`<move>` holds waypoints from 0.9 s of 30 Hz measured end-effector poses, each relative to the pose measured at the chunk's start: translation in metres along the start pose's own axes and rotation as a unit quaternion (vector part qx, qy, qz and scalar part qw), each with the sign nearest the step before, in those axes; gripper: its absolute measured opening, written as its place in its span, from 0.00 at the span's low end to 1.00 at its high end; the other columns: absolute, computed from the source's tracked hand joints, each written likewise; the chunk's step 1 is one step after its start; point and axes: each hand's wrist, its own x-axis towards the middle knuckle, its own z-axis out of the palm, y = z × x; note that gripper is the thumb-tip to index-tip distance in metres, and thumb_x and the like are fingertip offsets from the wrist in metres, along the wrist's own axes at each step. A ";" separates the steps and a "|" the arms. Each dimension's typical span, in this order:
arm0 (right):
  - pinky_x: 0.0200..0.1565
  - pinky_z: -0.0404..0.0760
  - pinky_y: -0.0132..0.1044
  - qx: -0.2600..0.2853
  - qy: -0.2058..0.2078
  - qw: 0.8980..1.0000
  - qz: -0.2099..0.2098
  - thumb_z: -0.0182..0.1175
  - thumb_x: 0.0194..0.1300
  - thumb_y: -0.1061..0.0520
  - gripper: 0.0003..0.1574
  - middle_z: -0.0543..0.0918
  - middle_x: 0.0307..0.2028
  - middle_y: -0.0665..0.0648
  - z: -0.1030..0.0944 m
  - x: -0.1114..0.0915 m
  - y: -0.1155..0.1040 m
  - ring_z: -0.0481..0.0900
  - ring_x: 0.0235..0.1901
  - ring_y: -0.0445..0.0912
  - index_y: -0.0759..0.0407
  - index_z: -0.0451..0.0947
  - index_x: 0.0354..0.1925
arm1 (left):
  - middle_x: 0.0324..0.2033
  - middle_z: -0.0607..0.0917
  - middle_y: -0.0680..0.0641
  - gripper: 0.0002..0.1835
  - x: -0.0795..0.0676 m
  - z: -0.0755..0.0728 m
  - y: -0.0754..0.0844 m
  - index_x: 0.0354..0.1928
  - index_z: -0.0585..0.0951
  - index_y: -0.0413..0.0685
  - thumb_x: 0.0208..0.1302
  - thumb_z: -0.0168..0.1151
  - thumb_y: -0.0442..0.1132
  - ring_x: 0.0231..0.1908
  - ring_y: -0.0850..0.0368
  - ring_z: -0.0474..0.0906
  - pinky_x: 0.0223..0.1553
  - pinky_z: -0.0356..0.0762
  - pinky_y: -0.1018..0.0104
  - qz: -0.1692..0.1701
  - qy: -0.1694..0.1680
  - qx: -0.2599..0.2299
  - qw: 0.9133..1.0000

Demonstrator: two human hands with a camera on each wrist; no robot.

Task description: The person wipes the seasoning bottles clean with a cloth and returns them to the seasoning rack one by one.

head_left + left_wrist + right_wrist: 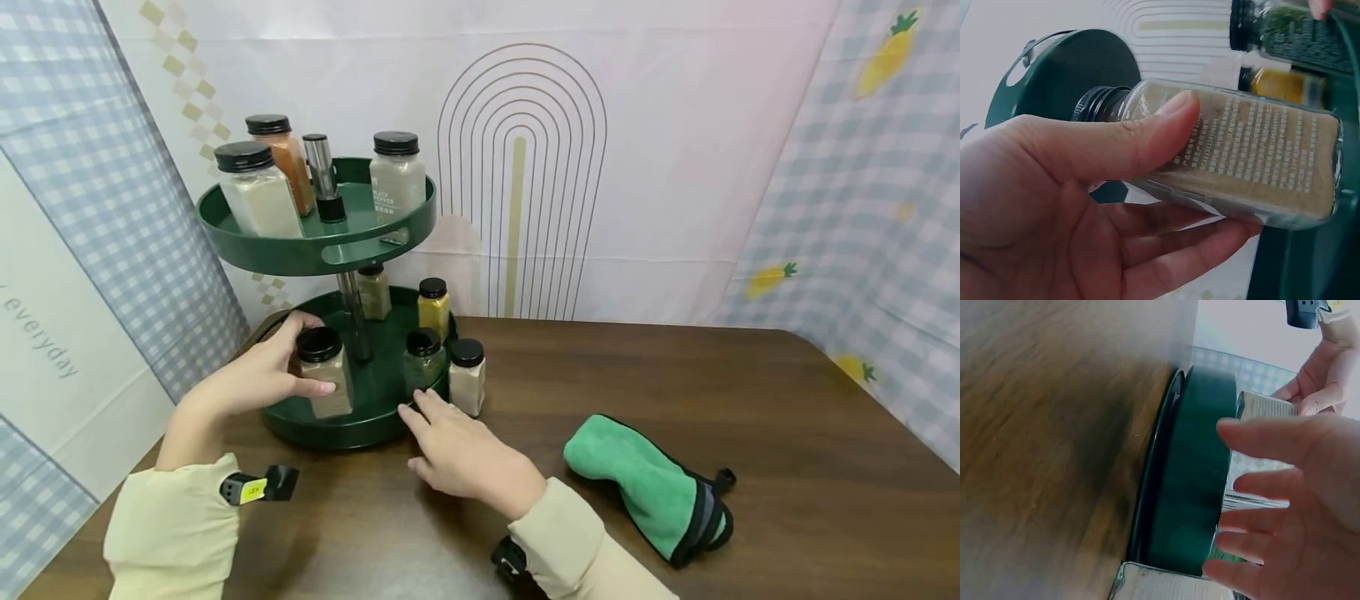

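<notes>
My left hand [255, 375] grips a square glass spice jar [331, 390] with a black lid, at the left of the lower tier [345, 437] of a green two-tier turntable. In the left wrist view the thumb lies across the printed face of this jar [1247, 147], which holds light brown powder. My right hand [468, 454], fingers spread, is at the lower tier's front right rim and holds nothing. Close to its fingertips are a jar of green herbs [424, 367] on the tier and a jar of pale powder [467, 387] on the table just outside it.
Farther back on the lower tier stand a yellow jar [433, 310] and another jar [374, 293]. The upper tier [262, 257] carries several jars and a silver-and-black cylinder [321, 171]. A green cloth item with black trim [637, 475] lies on the wooden table [810, 467] at right.
</notes>
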 end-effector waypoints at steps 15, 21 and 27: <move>0.66 0.62 0.43 -0.006 0.005 1.000 -0.010 0.56 0.66 0.48 0.40 0.56 0.69 0.57 0.001 0.000 0.006 0.54 0.70 0.48 0.52 0.53 0.70 | 0.37 0.75 0.41 0.39 0.027 0.035 -0.005 0.61 0.54 0.44 0.55 0.67 0.45 0.34 0.52 0.72 0.35 0.71 0.62 -0.023 -0.071 -0.060 0.995; 0.67 0.61 0.44 -0.028 0.003 1.000 0.012 0.56 0.66 0.48 0.39 0.56 0.68 0.57 0.001 0.001 0.012 0.55 0.69 0.47 0.46 0.54 0.70 | 0.39 0.76 0.41 0.35 0.032 0.045 -0.001 0.58 0.54 0.44 0.57 0.66 0.43 0.35 0.52 0.73 0.37 0.72 0.61 -0.015 -0.076 -0.087 0.993; 0.66 0.62 0.44 -0.023 0.008 0.999 0.030 0.56 0.66 0.49 0.37 0.58 0.68 0.55 -0.001 0.001 0.018 0.56 0.68 0.46 0.48 0.56 0.69 | 0.39 0.79 0.40 0.34 0.034 0.047 0.006 0.59 0.52 0.43 0.60 0.63 0.41 0.37 0.53 0.78 0.42 0.78 0.57 -0.023 -0.102 -0.118 0.987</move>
